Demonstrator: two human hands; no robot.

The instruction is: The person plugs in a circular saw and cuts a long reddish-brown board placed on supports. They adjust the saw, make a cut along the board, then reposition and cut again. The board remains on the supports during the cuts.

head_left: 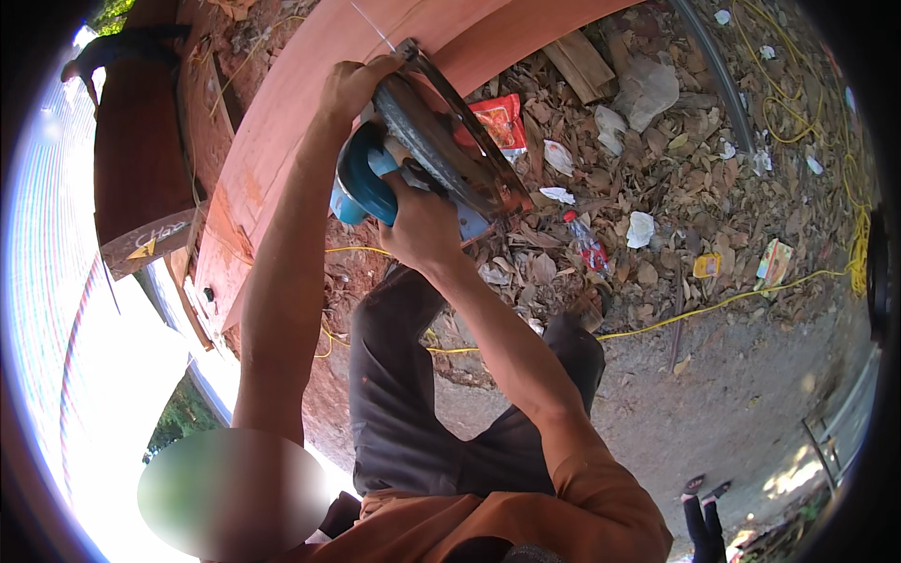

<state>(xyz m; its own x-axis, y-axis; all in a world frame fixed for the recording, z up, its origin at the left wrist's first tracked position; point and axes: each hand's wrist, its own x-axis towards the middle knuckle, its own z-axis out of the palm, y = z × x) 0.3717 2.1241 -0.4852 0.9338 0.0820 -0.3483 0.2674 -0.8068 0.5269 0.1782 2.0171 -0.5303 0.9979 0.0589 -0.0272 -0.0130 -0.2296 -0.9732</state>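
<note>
A teal circular saw [353,180] with a worn metal base plate lies at the right edge of a large reddish plywood sheet [291,98]. My right hand [424,227] is wrapped round the saw's rear handle. Farther forward, my left hand [355,86] grips the front end of the saw, its fingertips by the corner of the base. The blade itself is hidden from view. A thin pale line [374,25] runs along the sheet ahead of the saw.
Dry leaves and litter cover the ground at right, with a red packet [500,122], a plastic bottle [587,244] and a wood offcut [579,66]. A yellow cable [657,324] crosses the ground by my legs. Another person [122,49] bends at the sheet's far left.
</note>
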